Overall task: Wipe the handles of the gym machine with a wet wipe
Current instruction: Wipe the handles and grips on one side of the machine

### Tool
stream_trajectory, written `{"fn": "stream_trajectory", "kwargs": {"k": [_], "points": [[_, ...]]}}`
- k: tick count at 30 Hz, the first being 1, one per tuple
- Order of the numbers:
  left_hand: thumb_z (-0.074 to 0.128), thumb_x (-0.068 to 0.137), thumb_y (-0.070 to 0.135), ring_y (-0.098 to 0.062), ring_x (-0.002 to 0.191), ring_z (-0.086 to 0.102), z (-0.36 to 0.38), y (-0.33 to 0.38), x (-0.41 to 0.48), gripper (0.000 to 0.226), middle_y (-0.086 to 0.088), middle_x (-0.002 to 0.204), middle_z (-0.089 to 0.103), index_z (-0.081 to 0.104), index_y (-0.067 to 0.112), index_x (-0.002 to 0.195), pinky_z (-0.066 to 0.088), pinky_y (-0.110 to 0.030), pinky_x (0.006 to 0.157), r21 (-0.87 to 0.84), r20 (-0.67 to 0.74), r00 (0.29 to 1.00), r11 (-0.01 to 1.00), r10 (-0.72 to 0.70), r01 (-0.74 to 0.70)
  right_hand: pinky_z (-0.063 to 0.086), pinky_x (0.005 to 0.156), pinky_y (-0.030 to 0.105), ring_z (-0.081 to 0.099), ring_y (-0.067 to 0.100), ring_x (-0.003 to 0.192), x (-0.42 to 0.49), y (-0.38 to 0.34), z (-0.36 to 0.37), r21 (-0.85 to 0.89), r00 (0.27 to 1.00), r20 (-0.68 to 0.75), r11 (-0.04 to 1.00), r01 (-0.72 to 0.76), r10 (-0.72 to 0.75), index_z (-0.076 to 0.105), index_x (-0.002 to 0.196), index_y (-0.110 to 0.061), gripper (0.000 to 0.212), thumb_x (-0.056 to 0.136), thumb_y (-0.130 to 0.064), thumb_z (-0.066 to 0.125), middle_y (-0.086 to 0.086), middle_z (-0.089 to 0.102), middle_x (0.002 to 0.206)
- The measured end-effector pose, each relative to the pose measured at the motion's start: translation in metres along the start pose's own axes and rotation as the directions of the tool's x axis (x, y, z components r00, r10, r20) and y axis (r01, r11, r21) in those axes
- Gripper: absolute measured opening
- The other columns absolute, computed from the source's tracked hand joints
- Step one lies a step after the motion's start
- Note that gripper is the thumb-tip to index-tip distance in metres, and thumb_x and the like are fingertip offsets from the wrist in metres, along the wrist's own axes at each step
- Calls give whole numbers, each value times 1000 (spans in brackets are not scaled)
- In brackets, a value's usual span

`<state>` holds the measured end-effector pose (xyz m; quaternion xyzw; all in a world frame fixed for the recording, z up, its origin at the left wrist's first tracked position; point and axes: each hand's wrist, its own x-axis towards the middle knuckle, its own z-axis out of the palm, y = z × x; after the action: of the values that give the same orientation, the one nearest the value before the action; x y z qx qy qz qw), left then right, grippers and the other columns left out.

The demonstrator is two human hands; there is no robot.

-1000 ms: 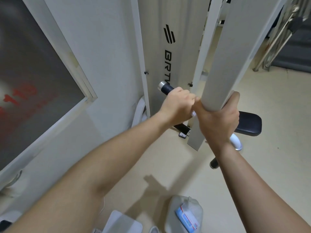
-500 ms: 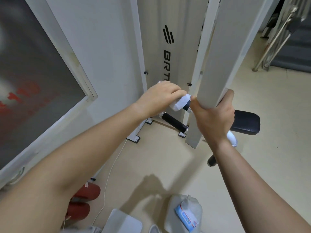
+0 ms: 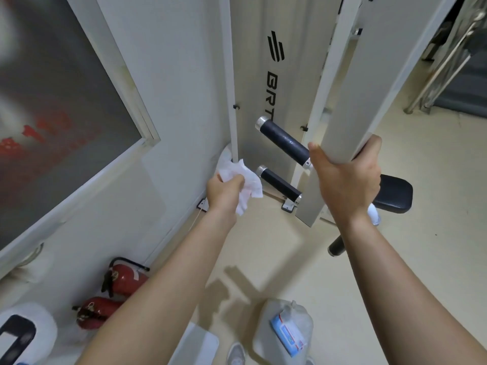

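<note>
I am running this from a distance, and both hands are occupied. My left hand (image 3: 225,192) is curled round a crumpled white wet wipe (image 3: 251,183), which bunches out above and to the right of the fist and hangs a little below it. My right hand (image 3: 347,180) is wrapped round the lower end of the flat white metal arm (image 3: 374,75) of the gym machine, thumb on its left edge and fingers round its right edge. I take that as steadying it.

Two grips stick out to the left of that arm: the upper black cylindrical handle with chrome end caps (image 3: 284,140) and, beneath it, the lower black cylindrical handle (image 3: 280,185) of the same build. Each runs along a slanted axis, from a free chrome end at upper left down to a mount at lower right. The upper one ends just beside my right thumb.

What the next move depends on is this. The wipe sits just left of the lower handle's free end, so close that I cannot tell whether they touch. The upper handle lies above and to the right of my left hand, clearly apart from it.

The left hand is the nearer one to both grips, and it carries the wipe. I judge the work falls to it: close the wipe over the free cap, then draw it down and right along the axis.
</note>
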<state>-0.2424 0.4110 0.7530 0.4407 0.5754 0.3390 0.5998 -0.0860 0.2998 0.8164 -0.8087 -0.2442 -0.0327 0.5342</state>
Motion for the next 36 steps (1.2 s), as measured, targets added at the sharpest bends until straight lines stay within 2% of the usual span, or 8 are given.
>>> {"fn": "stream_trajectory", "kwargs": {"k": [9, 14, 18, 23, 25, 29, 31, 36], "points": [[54, 83, 6, -32, 104, 60, 37, -58, 25, 40, -12, 118, 59, 54, 10, 122, 51, -36, 89, -245, 76, 906, 873, -417, 422, 52, 84, 48, 63, 30, 100, -24, 19, 4, -156, 993, -30, 981, 111, -118, 46, 127, -14, 78, 77, -71, 60, -1, 64, 113], [37, 85, 3, -27, 94, 65, 53, -57, 22, 37, -15, 105, 66, 57, 3, 117, 50, -31, 76, -404, 301, 885, 793, -356, 456, 51, 79, 41, 63, 27, 98, -27, 23, 0, -143, 989, 21, 979, 145, -143, 46, 122, -18, 67, 80, -67, 61, -4, 64, 108], [45, 77, 4, -34, 119, 61, 60, -59, 28, 65, -19, 132, 61, 48, 2, 142, 51, -42, 97, -619, 479, 836, 573, -267, 537, 51, 77, 39, 64, 26, 96, -26, 24, -2, -134, 986, 25, 977, 165, -163, 46, 120, -20, 59, 82, -62, 63, -4, 64, 107], [39, 96, 52, -33, 131, 49, 58, -58, 36, 53, -16, 141, 55, 62, 7, 113, 28, -46, 116, -691, 534, 804, 413, -260, 593, 51, 73, 37, 64, 23, 92, -24, 25, -5, -130, 982, 42, 974, 187, -183, 47, 115, -23, 49, 84, -56, 63, -5, 64, 102], [36, 100, 35, -26, 114, 55, 60, -60, 35, 38, -12, 122, 62, 59, 7, 111, 36, -36, 109, -692, 494, 831, 463, -258, 555, 50, 72, 35, 64, 22, 92, -23, 26, -6, -133, 982, 41, 973, 189, -185, 47, 115, -24, 48, 84, -56, 63, -6, 65, 102], [60, 80, 3, -17, 82, 60, 66, -66, 27, 10, -6, 87, 62, 61, 0, 90, 52, -18, 74, -283, 383, 902, 903, -202, 323, 50, 71, 35, 64, 21, 90, -23, 29, -5, -140, 979, 36, 969, 205, -202, 48, 115, -22, 49, 84, -57, 62, -6, 65, 100], [63, 87, 2, -9, 75, 58, 69, -66, 29, 12, 0, 84, 60, 58, 13, 85, 50, -13, 73, -196, 351, 904, 925, -244, 326, 49, 70, 34, 63, 24, 90, -22, 31, -4, -156, 976, 27, 963, 219, -217, 49, 116, -19, 51, 84, -57, 61, -4, 65, 100], [41, 100, 9, -30, 102, 64, 70, -45, 43, 21, -17, 101, 64, 56, -2, 111, 49, -47, 104, -515, 498, 798, 624, -341, 588, 43, 68, 31, 62, 27, 89, -20, 35, -1, -185, 969, 6, 952, 244, -247, 50, 117, -15, 52, 86, -54, 62, -2, 63, 100]]}}
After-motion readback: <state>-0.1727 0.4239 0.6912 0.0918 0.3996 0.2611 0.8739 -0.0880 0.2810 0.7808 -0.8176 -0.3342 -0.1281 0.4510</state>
